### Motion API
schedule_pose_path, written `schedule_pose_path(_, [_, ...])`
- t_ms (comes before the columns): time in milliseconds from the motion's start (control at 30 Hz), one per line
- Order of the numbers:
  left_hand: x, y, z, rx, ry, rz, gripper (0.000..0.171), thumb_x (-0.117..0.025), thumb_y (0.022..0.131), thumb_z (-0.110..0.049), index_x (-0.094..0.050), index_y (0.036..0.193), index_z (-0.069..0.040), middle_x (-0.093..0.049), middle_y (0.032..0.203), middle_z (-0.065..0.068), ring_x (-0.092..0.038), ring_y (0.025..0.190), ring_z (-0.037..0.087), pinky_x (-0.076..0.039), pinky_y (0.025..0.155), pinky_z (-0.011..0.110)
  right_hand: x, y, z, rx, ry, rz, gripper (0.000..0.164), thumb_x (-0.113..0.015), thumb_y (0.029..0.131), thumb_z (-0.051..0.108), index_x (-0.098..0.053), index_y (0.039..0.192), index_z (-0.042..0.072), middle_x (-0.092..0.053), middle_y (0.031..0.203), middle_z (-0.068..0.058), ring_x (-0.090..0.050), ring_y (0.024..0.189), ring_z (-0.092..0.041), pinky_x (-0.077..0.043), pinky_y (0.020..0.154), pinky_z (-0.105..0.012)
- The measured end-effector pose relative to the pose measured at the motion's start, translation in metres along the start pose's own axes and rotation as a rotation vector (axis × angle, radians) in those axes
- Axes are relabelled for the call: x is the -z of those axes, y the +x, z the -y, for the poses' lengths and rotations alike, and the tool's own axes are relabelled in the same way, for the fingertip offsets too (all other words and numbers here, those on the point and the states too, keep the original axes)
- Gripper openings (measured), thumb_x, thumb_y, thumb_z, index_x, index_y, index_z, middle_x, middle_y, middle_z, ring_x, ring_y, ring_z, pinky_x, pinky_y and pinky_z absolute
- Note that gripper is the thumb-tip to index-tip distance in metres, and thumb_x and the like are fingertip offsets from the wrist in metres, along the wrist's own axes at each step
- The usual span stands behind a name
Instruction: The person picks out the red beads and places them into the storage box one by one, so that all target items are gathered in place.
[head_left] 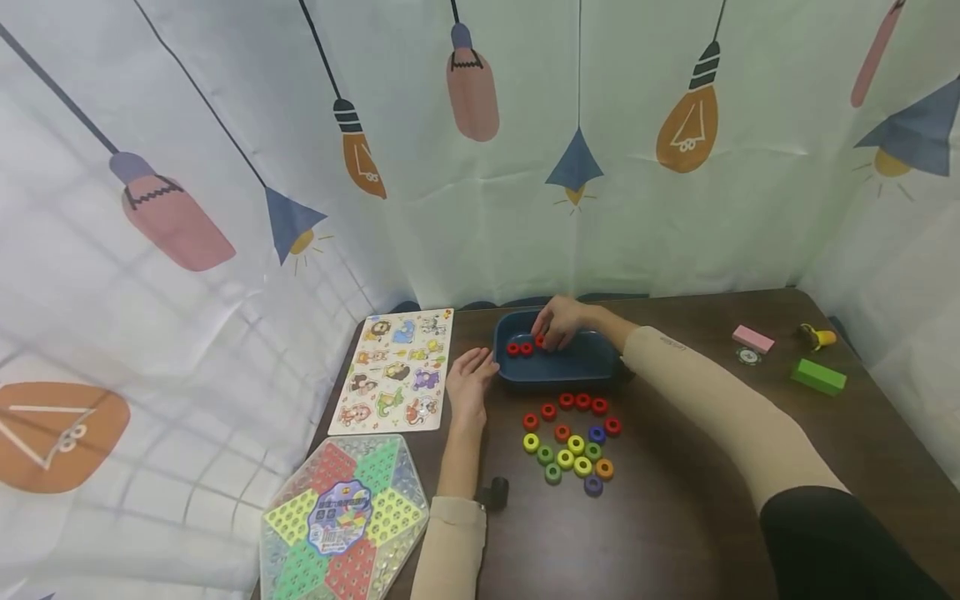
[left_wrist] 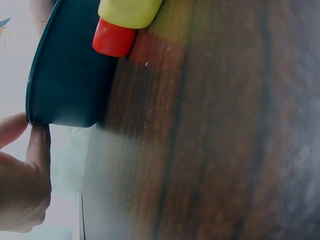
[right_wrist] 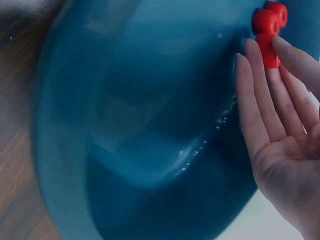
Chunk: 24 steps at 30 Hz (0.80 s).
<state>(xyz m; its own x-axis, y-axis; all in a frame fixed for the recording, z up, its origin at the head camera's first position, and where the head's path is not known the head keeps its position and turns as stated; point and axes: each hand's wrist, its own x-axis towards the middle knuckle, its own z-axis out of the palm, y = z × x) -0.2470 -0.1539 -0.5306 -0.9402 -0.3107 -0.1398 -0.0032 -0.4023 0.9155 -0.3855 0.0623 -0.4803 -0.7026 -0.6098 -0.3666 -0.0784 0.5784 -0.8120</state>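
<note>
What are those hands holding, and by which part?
The right hand pinches a red ring by its outer side. The left hand touches the end of the blue tub, without a visible grip.

Bin [head_left: 555, 377] at far middle of counter [head_left: 652, 533]. Two rings [head_left: 520, 349] in bin's left half; held ring [head_left: 539, 341] just right, in right hand [head_left: 561, 320]. Left hand [head_left: 471, 379] at bin's left end, touching it. Loose rings [head_left: 575, 444] on counter, near side of bin. Picture board [head_left: 393, 375] left of bin; game board [head_left: 339, 517] nearer. Far right: flat block [head_left: 753, 338], disc [head_left: 748, 356] just nearer; small toy [head_left: 823, 338] farther right, long block [head_left: 819, 377] nearer. Curtain [head_left: 517, 217] behind counter.
</note>
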Motion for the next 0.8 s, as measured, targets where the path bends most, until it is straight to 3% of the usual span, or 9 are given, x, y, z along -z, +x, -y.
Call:
schedule_pose_path(233, [-0.001, -0.001, 0.003, 0.006, -0.007, 0.001, 0.048, -0.064, 0.084, 0.014, -0.052, 0.129, 0.004, -0.05, 0.137, 0.03, -0.061, 0.12, 0.029, -0.055, 0.086, 0.027, -0.004, 0.001, -0.013, -0.018, 0.013, -0.008, 0.038, -0.071, 0.081, -0.006, -0.066, 0.118, 0.0, -0.068, 0.117, -0.016, -0.071, 0.09, -0.026, -0.058, 0.082, -0.046])
schedule_pose_path(400, [-0.002, -0.001, -0.001, 0.02, -0.012, 0.023, 0.055, -0.064, 0.085, 0.013, -0.045, 0.136, 0.007, -0.051, 0.138, 0.027, -0.058, 0.123, 0.028, -0.055, 0.086, 0.025, 0.003, -0.012, -0.011, -0.001, 0.059, -0.032, 0.041, -0.071, 0.081, -0.007, -0.064, 0.121, -0.001, -0.064, 0.124, -0.019, -0.07, 0.096, -0.032, -0.057, 0.083, -0.046])
schedule_pose_path(633, [0.0, 0.003, -0.002, 0.048, -0.031, 0.014, 0.048, -0.064, 0.085, 0.013, -0.051, 0.13, 0.001, -0.051, 0.139, 0.026, -0.056, 0.125, 0.03, -0.055, 0.085, 0.025, 0.013, -0.046, 0.007, 0.13, 0.082, -0.022, 0.041, -0.07, 0.087, 0.001, -0.059, 0.126, -0.006, -0.062, 0.124, -0.025, -0.069, 0.099, -0.031, -0.058, 0.082, -0.046])
schedule_pose_path(800, [0.0, 0.003, 0.002, 0.032, -0.005, 0.003, 0.048, -0.064, 0.085, 0.013, -0.052, 0.13, 0.002, -0.053, 0.136, 0.026, -0.058, 0.123, 0.029, -0.055, 0.087, 0.027, 0.009, -0.086, 0.018, 0.207, 0.08, 0.008, 0.035, -0.072, 0.088, 0.008, -0.064, 0.122, 0.001, -0.068, 0.114, -0.018, -0.069, 0.1, -0.034, -0.056, 0.083, -0.051])
